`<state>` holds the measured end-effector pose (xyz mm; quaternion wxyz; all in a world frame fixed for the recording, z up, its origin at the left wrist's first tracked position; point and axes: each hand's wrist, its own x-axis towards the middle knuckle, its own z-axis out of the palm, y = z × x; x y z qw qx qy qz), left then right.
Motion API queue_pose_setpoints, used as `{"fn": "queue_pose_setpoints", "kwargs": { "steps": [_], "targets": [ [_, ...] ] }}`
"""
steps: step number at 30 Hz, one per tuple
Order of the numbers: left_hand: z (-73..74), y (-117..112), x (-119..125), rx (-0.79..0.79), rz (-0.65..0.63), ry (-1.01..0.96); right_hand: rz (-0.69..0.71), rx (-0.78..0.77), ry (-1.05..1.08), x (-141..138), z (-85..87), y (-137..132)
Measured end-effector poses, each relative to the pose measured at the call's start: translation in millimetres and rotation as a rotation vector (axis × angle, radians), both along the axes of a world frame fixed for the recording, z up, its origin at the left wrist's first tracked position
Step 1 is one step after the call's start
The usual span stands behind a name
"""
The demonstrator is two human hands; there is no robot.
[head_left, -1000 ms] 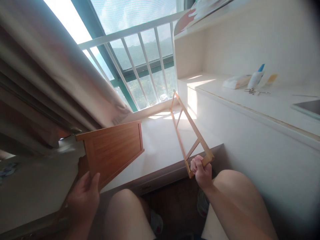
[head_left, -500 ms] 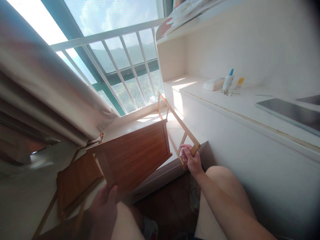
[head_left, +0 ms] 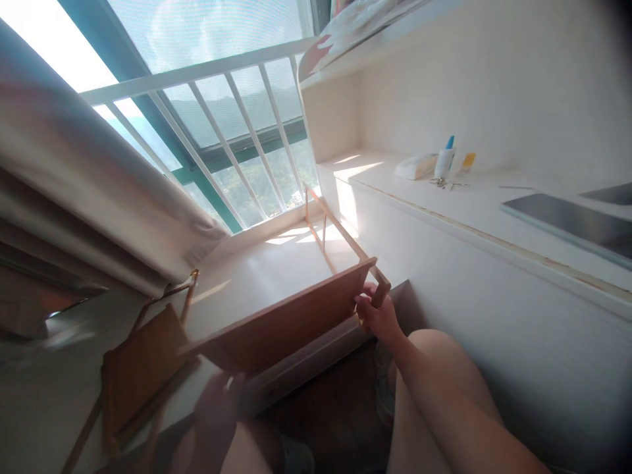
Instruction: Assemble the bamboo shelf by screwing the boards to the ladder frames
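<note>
A brown wooden board (head_left: 296,329) is tilted in front of the window ledge, its far-right corner against the end of a light wooden frame (head_left: 340,230). At the board's lower-left edge, my left hand (head_left: 217,405) grips it, though motion smears the fingers. My right hand (head_left: 380,316) is wrapped round the near end of the wooden frame, close beside the board's corner. The frame stretches away toward the window. On the left stands another wooden panel (head_left: 143,375) with slender wooden legs, partly in shadow.
A white ledge (head_left: 247,270) runs below the railing (head_left: 197,79) and window. Beige curtains (head_left: 99,171) hang at left. On the right counter are a glue bottle (head_left: 445,158), a white packet (head_left: 415,166), small metal pieces (head_left: 438,182) and a dark glass-like tablet (head_left: 567,224).
The board has swung lower and flatter, its right end moving right to the frame's near end. My left hand has moved with it. My right hand still holds the frame.
</note>
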<state>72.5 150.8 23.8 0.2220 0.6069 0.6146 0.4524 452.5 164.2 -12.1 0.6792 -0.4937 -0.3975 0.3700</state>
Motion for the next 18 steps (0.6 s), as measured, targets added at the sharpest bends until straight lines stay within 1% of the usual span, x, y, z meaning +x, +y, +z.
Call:
{"fn": "queue_pose_setpoints", "kwargs": {
  "steps": [2, 4, 7, 9, 11, 13, 15, 18],
  "targets": [
    [0.8, 18, 2, -0.052, -0.024, 0.032, 0.006, 0.005, -0.043, -4, 4.4, -2],
    [-2.6, 36, 1, -0.097, -0.042, 0.051, 0.0, 0.004, -0.101, -10, 8.0, -3],
    [-13.3, 58, -5, -0.147, 0.031, 0.081, -0.014, -0.002, -0.159, -20, 10.3, -5],
    [-20.7, 67, -9, -0.169, 0.023, 0.081, -0.001, -0.003, -0.167, -25, 10.7, -6],
    [-26.0, 70, -14, -0.166, 0.004, 0.068, 0.011, -0.009, -0.169, -27, 11.5, -7],
    [-28.9, 68, -17, -0.141, -0.009, 0.054, 0.012, -0.02, -0.138, -27, 12.7, -9],
    [-30.1, 63, -18, -0.103, -0.028, 0.042, 0.034, -0.032, -0.087, -23, 14.1, -11],
    [-29.9, 51, -18, -0.032, -0.09, 0.017, 0.12, -0.033, -0.028, -15, 15.1, -15]
  ]
}}
